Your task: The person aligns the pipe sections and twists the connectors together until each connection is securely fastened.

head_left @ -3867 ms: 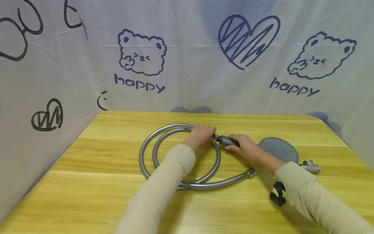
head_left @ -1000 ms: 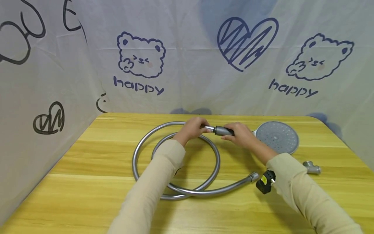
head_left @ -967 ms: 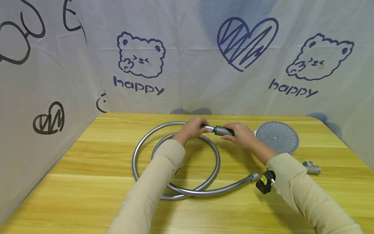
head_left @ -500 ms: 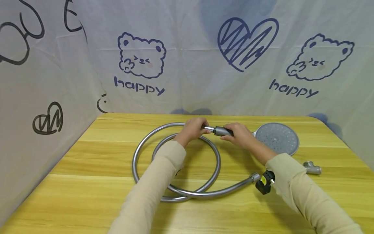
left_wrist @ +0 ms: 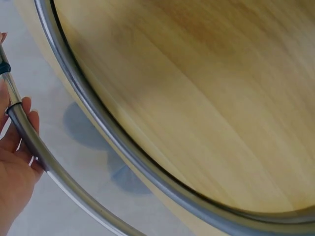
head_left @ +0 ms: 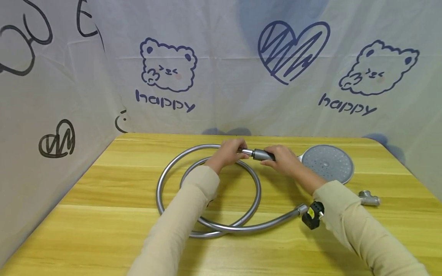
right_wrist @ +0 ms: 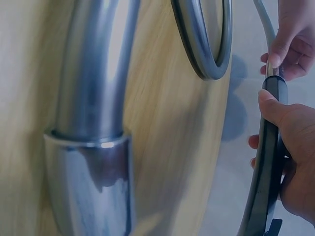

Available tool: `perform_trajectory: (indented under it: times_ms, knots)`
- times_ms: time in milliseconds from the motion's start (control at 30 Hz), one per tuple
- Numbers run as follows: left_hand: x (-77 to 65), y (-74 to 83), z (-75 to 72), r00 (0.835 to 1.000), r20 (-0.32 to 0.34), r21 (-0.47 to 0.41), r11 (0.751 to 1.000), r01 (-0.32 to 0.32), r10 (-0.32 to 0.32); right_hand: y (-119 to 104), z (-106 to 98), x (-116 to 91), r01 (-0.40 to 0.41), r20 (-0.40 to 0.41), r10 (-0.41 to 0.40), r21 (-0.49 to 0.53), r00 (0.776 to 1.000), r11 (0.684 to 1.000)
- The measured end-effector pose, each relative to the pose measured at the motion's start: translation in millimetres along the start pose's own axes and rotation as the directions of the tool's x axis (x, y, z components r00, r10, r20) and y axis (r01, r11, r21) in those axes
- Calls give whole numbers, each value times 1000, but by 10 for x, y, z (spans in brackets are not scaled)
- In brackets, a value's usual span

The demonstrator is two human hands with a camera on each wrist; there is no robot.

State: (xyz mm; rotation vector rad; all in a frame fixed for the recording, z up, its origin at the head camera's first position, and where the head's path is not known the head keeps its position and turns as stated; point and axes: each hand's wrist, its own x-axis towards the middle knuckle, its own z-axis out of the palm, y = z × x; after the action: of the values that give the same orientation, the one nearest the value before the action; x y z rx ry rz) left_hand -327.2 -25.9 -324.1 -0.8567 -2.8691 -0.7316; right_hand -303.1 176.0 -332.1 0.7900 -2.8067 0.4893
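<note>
My left hand grips the near-joint end of a silver shower hose, fingers and thumb around its metal connector. My right hand holds the grey and black handle of a shower head, whose round grey spray face tilts up at the right. Handle and connector meet end to end between the two hands. In the left wrist view, the hose curves away below the left hand. The hose's other end, a chrome nut, lies on the table.
A T-shaped metal fitting lies at the table's right, partly behind the right sleeve. A black wrist camera sits under that sleeve, close to the chrome nut. White cloth walls stand behind and at the left of the wooden table.
Over the earlier seconds both hands moved slightly away from me with hose end and handle, and the spray face came up into fuller view. During the last second almost nothing has moved.
</note>
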Motion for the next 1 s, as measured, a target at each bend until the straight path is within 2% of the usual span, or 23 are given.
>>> perform_trajectory:
  times_ms: [200,333,467,500,567,633,733,800,833,1000]
  knots:
    - [21,-19,-22,999,18,-38,999,-28,28,9,-3,-1,0,-5,0,6,1000,1000]
    - [29,-18,-33,998,31,6,999,-47,47,10,-5,3,7,-2,-7,11,1000,1000]
    - [68,-36,-22,998,57,22,999,-27,26,2,-6,9,5,10,-5,7,1000,1000]
    - [65,-37,-20,999,46,30,999,-29,27,-1,-6,9,5,12,-5,8,1000,1000]
    - [85,-66,0,999,38,35,999,-26,24,-1,-6,7,4,12,-5,8,1000,1000]
    - [162,-179,78,999,11,32,998,-54,53,-2,-7,5,3,11,-3,11,1000,1000]
    - [222,-250,130,999,12,24,999,-40,40,-2,-6,6,1,6,-1,8,1000,1000]
    - [227,-240,129,1000,18,10,1000,-19,19,-3,-5,7,3,2,-3,3,1000,1000]
    - [168,-150,67,999,36,12,1000,16,-16,-3,-4,7,5,0,-5,1,1000,1000]
    - [43,-9,4,999,7,33,999,35,-35,-5,4,4,11,-6,-12,-12,1000,1000]
